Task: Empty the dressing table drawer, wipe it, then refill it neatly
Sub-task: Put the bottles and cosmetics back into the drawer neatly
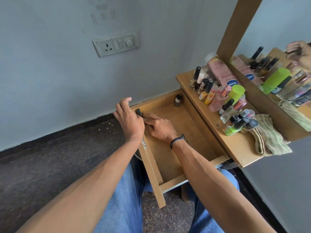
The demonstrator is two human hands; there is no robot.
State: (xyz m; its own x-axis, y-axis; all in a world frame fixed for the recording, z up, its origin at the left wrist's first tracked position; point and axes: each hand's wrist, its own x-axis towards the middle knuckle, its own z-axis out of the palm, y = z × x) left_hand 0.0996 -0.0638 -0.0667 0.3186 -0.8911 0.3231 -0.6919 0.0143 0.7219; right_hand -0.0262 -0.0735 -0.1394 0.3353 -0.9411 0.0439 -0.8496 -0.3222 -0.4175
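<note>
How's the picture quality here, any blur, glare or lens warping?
Head view: soft, even light with no harsh glare; wide-angle warping leans the mirror frame steeply; the drawer is sharp, while the reflected hand at top right is blurred.

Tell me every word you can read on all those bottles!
"Vaseline": on the blue badge of the pink lotion bottle.
"uta-Hya": along the side of the same bottle; the first letters are hidden.
Labels on the nail polish bottles: too small to read.
</note>
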